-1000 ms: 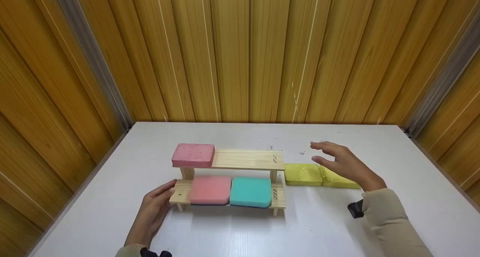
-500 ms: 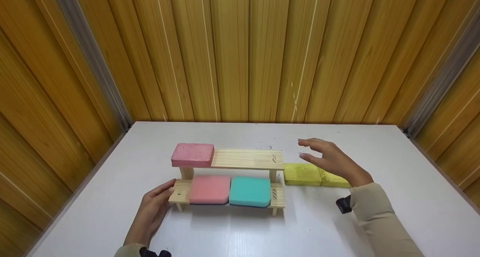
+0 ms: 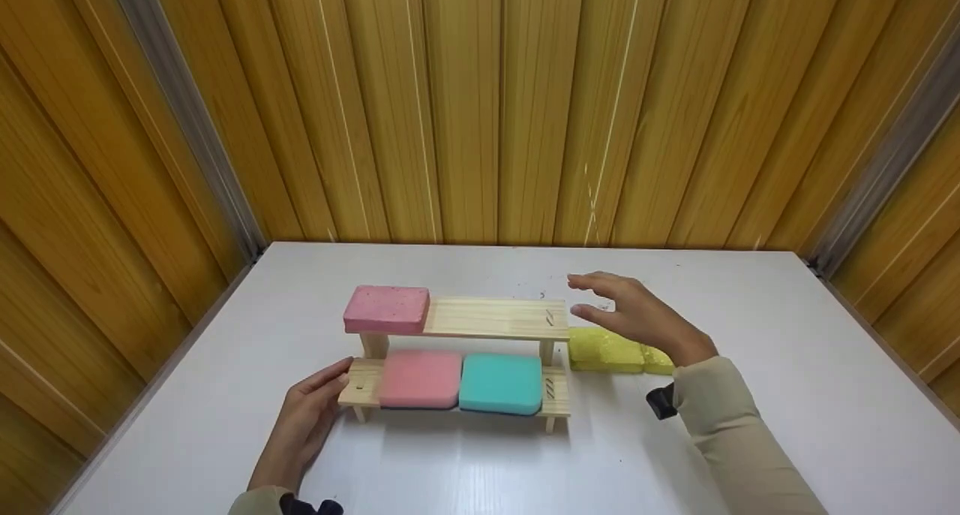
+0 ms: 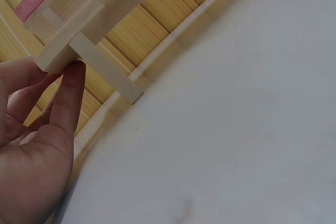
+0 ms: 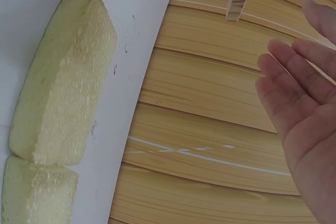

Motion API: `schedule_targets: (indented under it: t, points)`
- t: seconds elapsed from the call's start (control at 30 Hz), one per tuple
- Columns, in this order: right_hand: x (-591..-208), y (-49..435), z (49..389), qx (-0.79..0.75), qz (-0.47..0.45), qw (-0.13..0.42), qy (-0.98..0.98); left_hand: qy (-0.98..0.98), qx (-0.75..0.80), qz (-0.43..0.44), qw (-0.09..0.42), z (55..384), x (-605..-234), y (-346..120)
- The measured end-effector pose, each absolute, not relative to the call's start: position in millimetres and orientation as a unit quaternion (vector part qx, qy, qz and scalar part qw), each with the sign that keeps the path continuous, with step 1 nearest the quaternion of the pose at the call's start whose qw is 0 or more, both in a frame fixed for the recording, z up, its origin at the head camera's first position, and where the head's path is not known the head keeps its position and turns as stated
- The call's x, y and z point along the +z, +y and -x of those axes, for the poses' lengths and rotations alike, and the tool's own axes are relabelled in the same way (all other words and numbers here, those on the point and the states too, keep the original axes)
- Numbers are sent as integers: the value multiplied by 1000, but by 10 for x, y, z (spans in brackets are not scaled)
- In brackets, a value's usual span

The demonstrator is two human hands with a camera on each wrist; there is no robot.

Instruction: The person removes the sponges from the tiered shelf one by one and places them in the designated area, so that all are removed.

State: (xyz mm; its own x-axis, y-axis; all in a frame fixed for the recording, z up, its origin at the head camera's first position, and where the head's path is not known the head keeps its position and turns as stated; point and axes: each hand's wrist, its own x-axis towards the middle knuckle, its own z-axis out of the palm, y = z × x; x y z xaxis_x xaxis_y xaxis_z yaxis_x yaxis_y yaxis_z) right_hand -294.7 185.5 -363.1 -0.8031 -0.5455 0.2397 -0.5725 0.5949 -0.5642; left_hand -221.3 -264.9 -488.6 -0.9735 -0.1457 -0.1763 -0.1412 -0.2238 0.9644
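Observation:
A two-tier wooden rack (image 3: 495,318) stands on the white table. My left hand (image 3: 306,417) pinches the left end of its lower board; in the left wrist view the thumb (image 4: 71,90) lies under that end. A porous pink sponge (image 3: 388,308) sits on the left of the upper tier. Side by side on the lower tier are a smooth pink sponge (image 3: 421,379) and a teal sponge (image 3: 501,383), each with a dark underside. My right hand (image 3: 637,312) hovers at the rack's right end, fingers extended and holding nothing, above two yellow sponges (image 3: 606,350).
The yellow sponges lie end to end on the white table (image 3: 480,470), close to the rack's right side. Wood-patterned panels (image 3: 465,109) rise behind the table and at both sides. Small dark marks dot the tabletop behind the rack.
My right hand has moved left, from over the yellow sponges toward the right end of the upper tier. My left hand, the rack and the sponges have stayed in place.

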Motion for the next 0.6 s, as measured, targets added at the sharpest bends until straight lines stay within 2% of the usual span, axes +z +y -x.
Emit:
schedule_targets:
  t: [0.6]
  points:
    - [-3541, 1527, 2953, 315, -320, -12, -893, -613, -781, -118, -4, 2220, -4885, -2652]
